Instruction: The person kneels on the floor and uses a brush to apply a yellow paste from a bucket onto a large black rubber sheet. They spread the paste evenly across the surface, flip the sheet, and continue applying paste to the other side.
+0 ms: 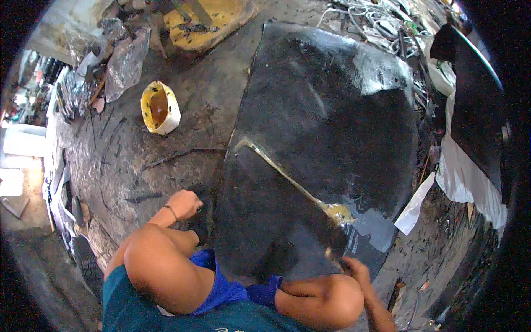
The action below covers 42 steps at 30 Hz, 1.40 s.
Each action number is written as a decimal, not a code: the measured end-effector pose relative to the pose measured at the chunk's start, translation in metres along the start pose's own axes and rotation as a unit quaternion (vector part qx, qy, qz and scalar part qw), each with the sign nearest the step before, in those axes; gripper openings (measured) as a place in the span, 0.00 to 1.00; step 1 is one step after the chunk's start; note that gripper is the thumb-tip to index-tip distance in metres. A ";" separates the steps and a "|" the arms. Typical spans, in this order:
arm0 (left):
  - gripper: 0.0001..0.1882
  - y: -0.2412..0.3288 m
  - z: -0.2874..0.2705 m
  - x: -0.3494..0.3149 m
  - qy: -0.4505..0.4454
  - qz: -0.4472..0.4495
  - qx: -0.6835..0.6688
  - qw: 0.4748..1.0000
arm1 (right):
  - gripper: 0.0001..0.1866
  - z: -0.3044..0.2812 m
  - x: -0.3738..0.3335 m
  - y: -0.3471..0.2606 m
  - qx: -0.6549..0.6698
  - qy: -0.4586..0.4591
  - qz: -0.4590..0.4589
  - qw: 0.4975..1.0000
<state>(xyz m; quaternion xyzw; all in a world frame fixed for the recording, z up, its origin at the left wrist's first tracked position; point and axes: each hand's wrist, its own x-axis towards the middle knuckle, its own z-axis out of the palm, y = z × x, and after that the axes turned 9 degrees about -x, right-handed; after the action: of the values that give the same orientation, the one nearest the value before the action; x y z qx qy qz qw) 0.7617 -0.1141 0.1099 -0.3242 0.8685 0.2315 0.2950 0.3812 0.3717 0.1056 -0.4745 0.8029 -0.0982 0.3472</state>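
Note:
A large black rubber-like sheet [310, 133] lies on the ground in front of me. Along its middle runs a pale, wet streak of glue-like liquid [282, 172], ending in a yellowish puddle [338, 212] with a glossy grey smear beside it. My right hand [355, 269] is closed around the handle of what looks like a brush [331, 254], its dark head on the sheet just below the puddle. My left hand [186, 205] is curled into a fist beside the sheet's left edge, with nothing visible in it; a thin band circles the wrist.
A yellowish cut-open container [176, 113] with amber liquid stands on the ground to the left. Farther back lies a dirty yellow tray [221, 34] beside crumpled clear plastic [128, 63]. Tangled pale strips [381, 25] and torn white sheeting [462, 171] lie along the right.

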 end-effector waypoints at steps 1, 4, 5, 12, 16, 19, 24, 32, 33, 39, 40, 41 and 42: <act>0.17 -0.006 -0.008 -0.004 0.045 -0.003 0.031 0.998 | 0.13 -0.019 0.008 -0.006 0.070 -0.017 0.076 0.995; 0.16 -0.060 -0.011 -0.023 0.208 -0.192 -0.038 0.958 | 0.14 -0.087 0.103 -0.073 0.136 0.208 0.020 0.968; 0.17 -0.063 -0.010 -0.030 0.224 -0.255 -0.048 0.940 | 0.14 -0.102 0.137 -0.100 0.069 0.264 -0.043 0.961; 0.19 -0.033 0.046 -0.044 0.281 -0.127 -0.111 0.945 | 0.19 -0.066 0.346 -0.254 -0.165 0.146 -0.321 0.921; 0.17 -0.008 0.052 -0.044 0.241 -0.074 -0.228 0.940 | 0.16 -0.034 0.417 -0.262 -0.337 0.103 -0.394 0.849; 0.17 0.010 0.052 -0.047 0.214 -0.048 -0.357 0.908 | 0.16 -0.034 0.392 -0.210 -0.354 0.061 -0.437 0.824; 0.17 0.004 0.080 -0.026 0.108 -0.073 -0.542 0.830 | 0.20 -0.078 0.247 -0.056 -0.352 0.007 -0.372 0.859; 0.20 0.021 0.096 -0.004 0.105 -0.067 -0.539 0.833 | 0.14 -0.004 0.123 -0.046 -0.032 0.180 0.225 0.957; 0.18 0.021 0.094 -0.008 0.082 -0.067 -0.557 0.824 | 0.15 0.003 0.149 -0.085 0.017 0.213 0.226 0.950; 0.23 0.023 0.098 -0.017 0.007 0.027 -0.611 0.791 | 0.12 0.026 0.292 -0.218 -0.063 0.247 0.006 0.967; 0.23 0.020 0.100 -0.020 0.017 0.044 -0.568 0.822 | 0.13 0.019 0.311 -0.249 -0.100 0.187 -0.010 0.977; 0.23 0.017 0.104 -0.020 0.028 0.059 -0.523 0.850 | 0.16 0.011 0.326 -0.277 -0.137 0.127 -0.027 0.982; 0.23 0.014 0.104 -0.019 0.015 0.074 -0.505 0.860 | 0.15 0.017 0.334 -0.287 -0.179 0.104 -0.122 0.971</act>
<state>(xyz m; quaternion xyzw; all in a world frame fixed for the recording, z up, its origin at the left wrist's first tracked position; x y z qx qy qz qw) 0.8013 -0.0345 0.0505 -0.3671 0.6582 0.6545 0.0597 0.4879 -0.0552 0.0777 -0.6104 0.7752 -0.0439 0.1566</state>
